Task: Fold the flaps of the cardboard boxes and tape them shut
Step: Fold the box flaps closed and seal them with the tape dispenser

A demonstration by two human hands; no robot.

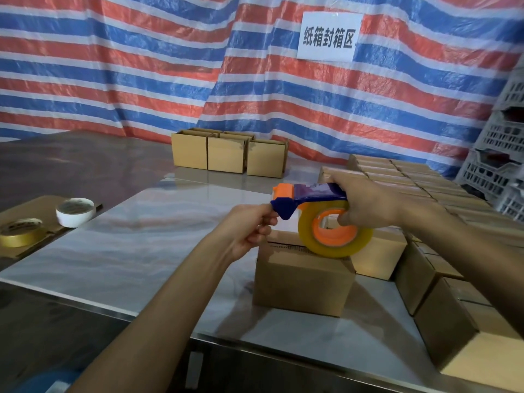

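Gripping tape dispenser (314,194) over box (303,285): right hand (368,202); left hand (249,225) pinches its front.

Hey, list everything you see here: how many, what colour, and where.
tape dispenser: one, blue and orange, yellowish clear roll, above the middle box
middle box: one, brown, table centre
back boxes: at least three, brown, far edge of the table
stacked boxes: many, brown, right side
white tape roll: one, left
yellow tape roll: one, far left
sign: one, white, on the tarp
tarp: one, red, white and blue stripes, behind
crates: several, pale grey, far right
table: one, pale marbled
left hand: pinches the dispenser's front tip
right hand: grips the dispenser at its roll
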